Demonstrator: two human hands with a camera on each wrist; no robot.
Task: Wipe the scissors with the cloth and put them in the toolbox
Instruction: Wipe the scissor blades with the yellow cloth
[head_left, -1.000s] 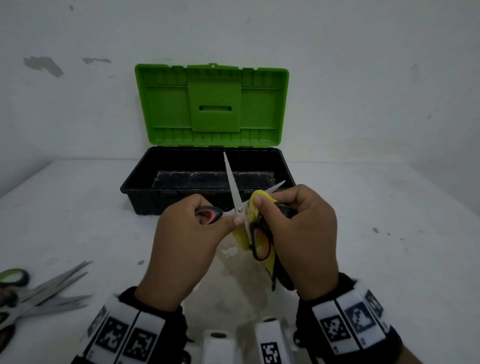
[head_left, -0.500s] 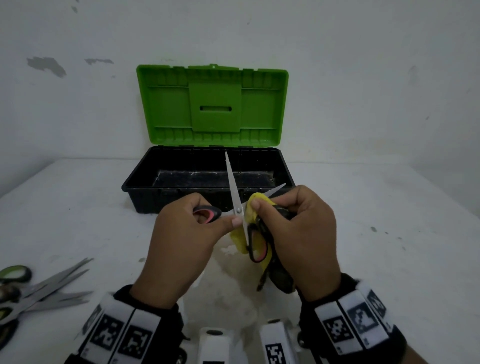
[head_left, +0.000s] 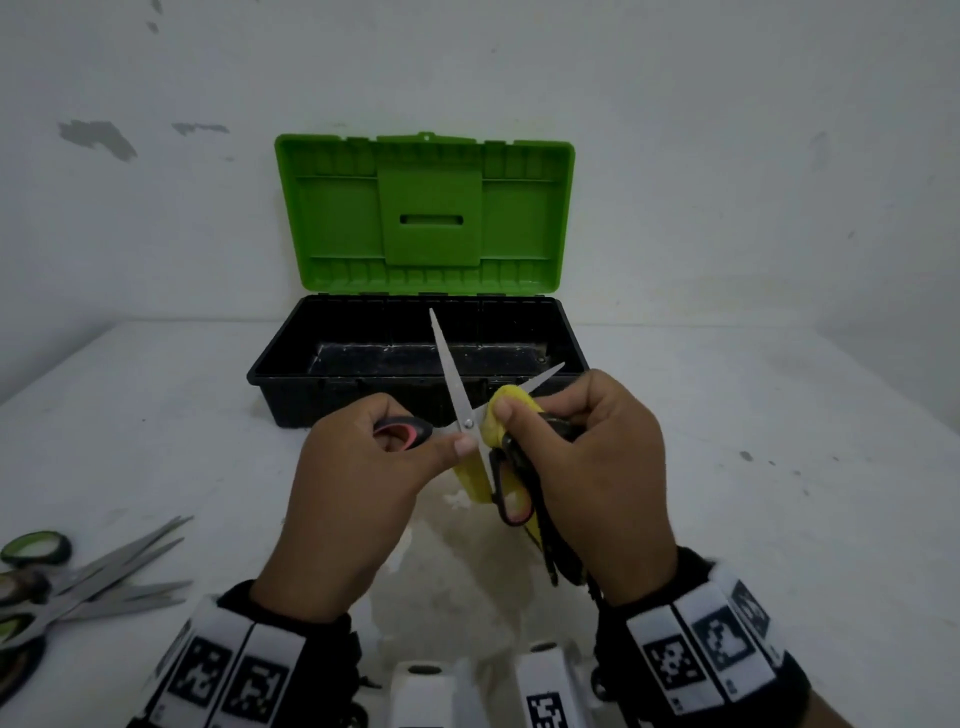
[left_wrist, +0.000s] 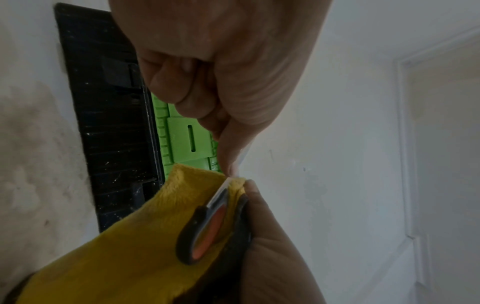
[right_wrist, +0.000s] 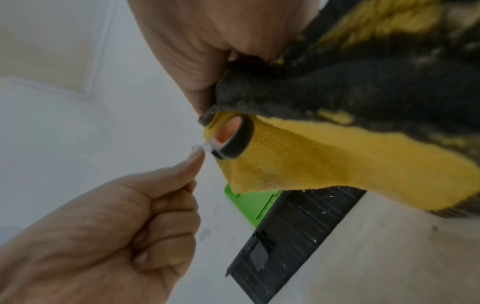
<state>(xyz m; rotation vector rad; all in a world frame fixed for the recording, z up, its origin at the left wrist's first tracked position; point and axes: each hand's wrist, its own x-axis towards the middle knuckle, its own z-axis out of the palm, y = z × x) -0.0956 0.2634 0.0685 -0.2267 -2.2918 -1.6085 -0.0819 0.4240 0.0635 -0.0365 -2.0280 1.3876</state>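
Note:
Scissors (head_left: 451, 374) with black and red handles are held spread open in front of the toolbox (head_left: 291, 379). One blade points up and the other points right. My left hand (head_left: 415, 441) grips one handle loop (head_left: 402, 434), its thumb near the pivot. My right hand (head_left: 511, 415) pinches the yellow cloth (head_left: 511, 402) around the right-pointing blade, whose tip (head_left: 550, 375) sticks out. The second handle loop (head_left: 514, 501) hangs under that hand. The left wrist view shows the cloth (left_wrist: 124, 251) and this loop (left_wrist: 205, 232). The right wrist view shows the cloth (right_wrist: 311, 162) around the loop (right_wrist: 233, 139).
The toolbox has a black base and a green lid (head_left: 426, 218) standing open against the white wall. Its inside looks empty. Other scissors with green and black handles (head_left: 78, 582) lie on the white table at the near left.
Both hands keep their grip on the scissors and the cloth. The right fingers with the cloth have shifted only slightly along the blade.

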